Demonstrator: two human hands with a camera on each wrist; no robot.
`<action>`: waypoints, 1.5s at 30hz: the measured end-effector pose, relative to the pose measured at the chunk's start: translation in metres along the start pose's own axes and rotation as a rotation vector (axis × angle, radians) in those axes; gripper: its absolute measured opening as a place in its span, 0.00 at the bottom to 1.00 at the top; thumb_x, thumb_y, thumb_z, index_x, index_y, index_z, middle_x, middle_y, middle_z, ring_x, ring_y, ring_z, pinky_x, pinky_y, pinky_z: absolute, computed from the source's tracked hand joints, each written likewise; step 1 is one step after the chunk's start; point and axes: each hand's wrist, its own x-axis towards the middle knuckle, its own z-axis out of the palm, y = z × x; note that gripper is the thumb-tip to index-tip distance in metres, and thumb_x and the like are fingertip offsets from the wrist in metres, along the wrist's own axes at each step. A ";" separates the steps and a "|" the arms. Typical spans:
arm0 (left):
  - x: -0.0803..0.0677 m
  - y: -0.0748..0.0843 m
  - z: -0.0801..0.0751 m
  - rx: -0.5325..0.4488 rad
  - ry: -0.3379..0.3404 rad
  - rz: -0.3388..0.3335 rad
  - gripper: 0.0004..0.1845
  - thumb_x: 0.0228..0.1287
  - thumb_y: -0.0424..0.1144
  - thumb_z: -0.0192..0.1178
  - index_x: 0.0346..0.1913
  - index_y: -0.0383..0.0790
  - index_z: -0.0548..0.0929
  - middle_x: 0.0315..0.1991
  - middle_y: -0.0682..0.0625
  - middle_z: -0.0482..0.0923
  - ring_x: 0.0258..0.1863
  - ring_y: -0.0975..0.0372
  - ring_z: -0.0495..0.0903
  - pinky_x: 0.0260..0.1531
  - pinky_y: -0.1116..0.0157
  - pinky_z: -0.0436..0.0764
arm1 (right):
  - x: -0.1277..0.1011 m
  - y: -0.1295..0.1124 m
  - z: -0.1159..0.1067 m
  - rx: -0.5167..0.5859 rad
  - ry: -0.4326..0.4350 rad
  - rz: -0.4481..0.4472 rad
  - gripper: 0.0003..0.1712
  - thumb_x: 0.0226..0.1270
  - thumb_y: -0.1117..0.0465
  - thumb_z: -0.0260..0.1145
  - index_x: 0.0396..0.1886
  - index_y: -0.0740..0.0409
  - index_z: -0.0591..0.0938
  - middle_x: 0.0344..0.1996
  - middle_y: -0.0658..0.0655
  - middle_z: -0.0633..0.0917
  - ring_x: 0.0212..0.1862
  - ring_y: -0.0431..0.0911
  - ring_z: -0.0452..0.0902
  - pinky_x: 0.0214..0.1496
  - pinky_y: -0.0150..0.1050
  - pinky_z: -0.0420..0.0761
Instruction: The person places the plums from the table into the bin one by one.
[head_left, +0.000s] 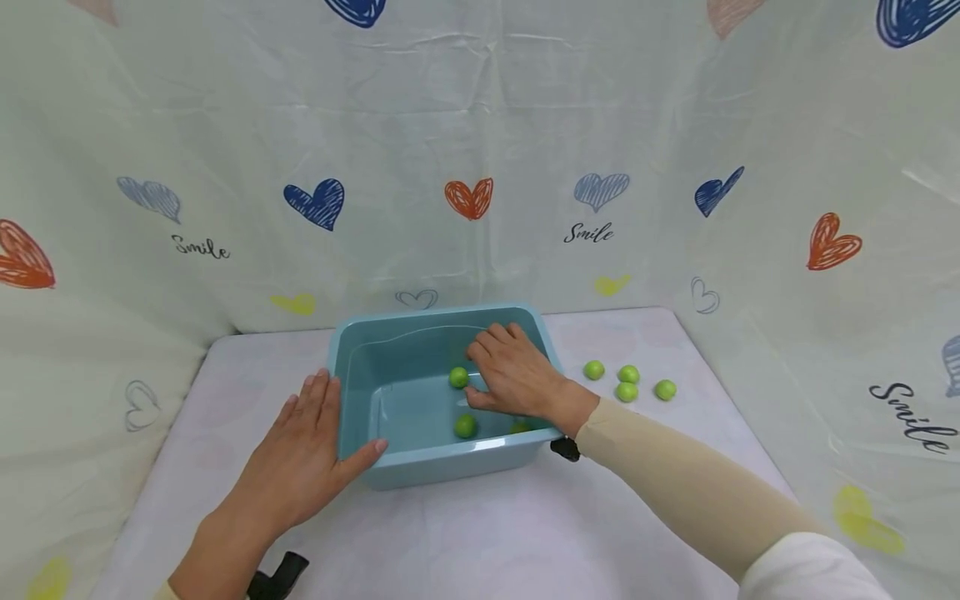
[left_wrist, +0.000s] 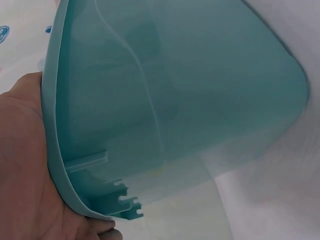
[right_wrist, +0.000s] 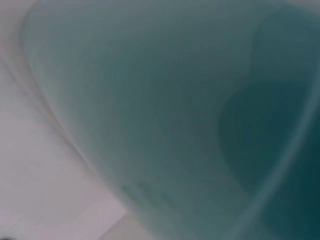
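Observation:
A light blue plastic basin (head_left: pixel 442 462) stands on the white-covered table. My left hand (head_left: pixel 300 450) rests against its left side, fingers straight and thumb over the near rim; the left wrist view shows the palm along the rim (left_wrist: pixel 52 125). Inside the basin's right half is my right hand (head_left: pixel 517 371), fingers loosely bent and thumb apart. Just left of it lies a small round green ball (head_left: pixel 459 377). Another green ball (head_left: pixel 466 426) lies nearer the front wall, and a third (head_left: pixel 520 427) is partly hidden below the wrist. The basin wall (right_wrist: pixel 150 110) covers the right wrist view, hiding the fingers there.
To the right of the basin, several loose green balls (head_left: pixel 627 392) lie on the table (head_left: pixel 600 517). A pale curtain (head_left: pixel 390 125) printed with hearts and "Smile" surrounds the table at the back and sides.

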 end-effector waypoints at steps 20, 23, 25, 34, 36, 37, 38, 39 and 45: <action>0.002 -0.002 -0.006 -0.019 -0.011 0.009 0.66 0.69 0.80 0.47 0.82 0.22 0.44 0.84 0.26 0.40 0.83 0.33 0.44 0.77 0.31 0.52 | -0.115 0.111 -0.040 -0.076 0.120 0.482 0.21 0.71 0.55 0.67 0.55 0.66 0.79 0.49 0.66 0.83 0.54 0.62 0.72 0.58 0.60 0.72; 0.002 -0.002 -0.006 -0.032 -0.016 0.011 0.66 0.69 0.79 0.48 0.82 0.21 0.44 0.84 0.26 0.40 0.83 0.33 0.44 0.77 0.30 0.52 | -0.156 0.127 -0.023 -0.097 -0.001 0.584 0.24 0.70 0.55 0.69 0.57 0.68 0.78 0.51 0.68 0.82 0.55 0.64 0.71 0.59 0.62 0.71; 0.002 -0.003 -0.006 -0.044 -0.021 0.010 0.66 0.69 0.79 0.49 0.82 0.21 0.43 0.84 0.25 0.39 0.83 0.33 0.43 0.77 0.30 0.52 | -0.180 0.135 -0.011 -0.109 -0.055 0.617 0.26 0.69 0.55 0.70 0.57 0.70 0.78 0.51 0.69 0.81 0.55 0.65 0.71 0.58 0.63 0.71; -0.002 -0.007 -0.002 -0.084 -0.027 0.009 0.66 0.70 0.78 0.50 0.82 0.21 0.43 0.84 0.25 0.37 0.83 0.33 0.41 0.76 0.30 0.52 | -0.237 0.147 0.019 -0.104 -0.252 0.697 0.32 0.68 0.51 0.73 0.57 0.73 0.77 0.50 0.71 0.80 0.56 0.68 0.71 0.55 0.66 0.72; -0.001 -0.007 -0.001 -0.093 -0.031 0.006 0.66 0.70 0.78 0.51 0.82 0.21 0.43 0.84 0.25 0.37 0.83 0.33 0.41 0.76 0.30 0.52 | -0.243 0.147 0.025 -0.096 -0.317 0.717 0.31 0.68 0.51 0.72 0.56 0.73 0.76 0.50 0.70 0.80 0.56 0.67 0.71 0.56 0.67 0.71; -0.001 -0.006 -0.001 -0.094 -0.031 0.006 0.66 0.70 0.78 0.51 0.82 0.20 0.43 0.84 0.25 0.37 0.83 0.33 0.41 0.77 0.31 0.52 | -0.246 0.146 0.028 -0.092 -0.339 0.725 0.30 0.68 0.51 0.71 0.56 0.73 0.77 0.49 0.70 0.80 0.56 0.67 0.71 0.56 0.67 0.71; -0.001 -0.005 0.000 -0.095 -0.028 0.008 0.66 0.70 0.77 0.51 0.82 0.20 0.44 0.84 0.25 0.38 0.83 0.32 0.42 0.77 0.31 0.52 | -0.248 0.146 0.031 -0.090 -0.354 0.731 0.29 0.68 0.51 0.71 0.55 0.72 0.77 0.48 0.70 0.80 0.55 0.66 0.71 0.57 0.67 0.71; -0.001 -0.004 0.000 -0.094 -0.026 0.007 0.66 0.70 0.77 0.51 0.82 0.20 0.44 0.84 0.25 0.38 0.83 0.33 0.42 0.77 0.31 0.52 | -0.249 0.145 0.033 -0.092 -0.364 0.734 0.28 0.68 0.52 0.71 0.54 0.72 0.77 0.48 0.69 0.80 0.54 0.66 0.70 0.57 0.67 0.71; 0.000 -0.002 0.002 -0.088 -0.023 0.005 0.66 0.69 0.78 0.51 0.82 0.20 0.44 0.84 0.25 0.39 0.83 0.33 0.43 0.77 0.31 0.52 | -0.253 0.144 0.042 -0.103 -0.351 0.743 0.21 0.67 0.55 0.69 0.46 0.69 0.77 0.42 0.67 0.80 0.50 0.63 0.71 0.56 0.67 0.71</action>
